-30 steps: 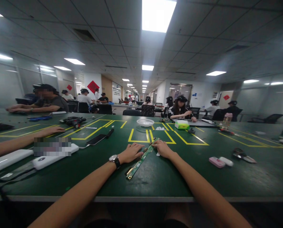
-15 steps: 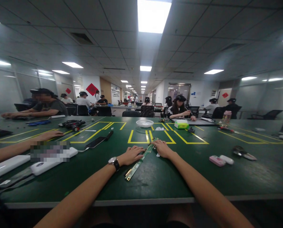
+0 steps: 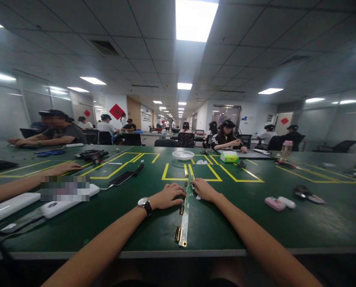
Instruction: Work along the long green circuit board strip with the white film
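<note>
A long, narrow green circuit board lies on the green table in front of me, pointing away from me. Copper-coloured tabs stick out along its left edge. From the left, my left hand, with a watch on the wrist, holds the board's edge near the middle with bent fingers. My right hand is closed on the right edge nearer the far end; its fingertips are partly hidden. A small white scrap lies under the right hand.
A clear round dish stands beyond the board. Left are a phone, white power banks and a co-worker's arm. Right are a pink case and a metal tool. Yellow tape marks the table.
The circuit board has swung from a slant to nearly straight away from me, its near end moving right and closer. Its copper tabs now show on the left.
</note>
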Tool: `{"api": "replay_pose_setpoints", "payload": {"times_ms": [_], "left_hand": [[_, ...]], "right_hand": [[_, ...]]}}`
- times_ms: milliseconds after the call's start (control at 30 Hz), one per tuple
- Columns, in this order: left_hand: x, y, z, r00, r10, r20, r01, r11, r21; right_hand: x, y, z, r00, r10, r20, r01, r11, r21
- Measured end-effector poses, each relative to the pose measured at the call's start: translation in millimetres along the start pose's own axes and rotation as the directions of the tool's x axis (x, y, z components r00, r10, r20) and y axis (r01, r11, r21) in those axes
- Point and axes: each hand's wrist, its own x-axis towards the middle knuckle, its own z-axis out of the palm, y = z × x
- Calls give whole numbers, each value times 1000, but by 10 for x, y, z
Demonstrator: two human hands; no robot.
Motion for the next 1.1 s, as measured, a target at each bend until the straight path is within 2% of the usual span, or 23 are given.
{"api": "replay_pose_setpoints", "payload": {"times_ms": [167, 333, 467, 800, 1000, 1100], "left_hand": [[22, 7, 36, 999, -31, -15, 31, 999, 8], [6, -32, 54, 998, -49, 45, 50, 999, -13], [0, -49, 65, 995, -60, 85, 64, 997, -38], [7, -46, 67, 996, -52, 75, 53, 999, -12], [4, -19, 41, 996, -76, 57, 77, 997, -24], [8, -15, 36, 995, -83, 52, 84, 996, -18]], "right_hand": [[2, -52, -19, 1000, -4, -17, 5, 998, 62], [-2, -39, -25, 999, -17, -33, 20, 995, 94], [-2, -19, -7, 999, -18, -38, 21, 995, 101], [-10, 48, -31, 1000, -7, -15, 8, 998, 60], [-43, 36, -88, 985, -170, -6, 169, 978, 123], [-34, 2, -77, 978, -207, -28, 209, 964, 167]]}}
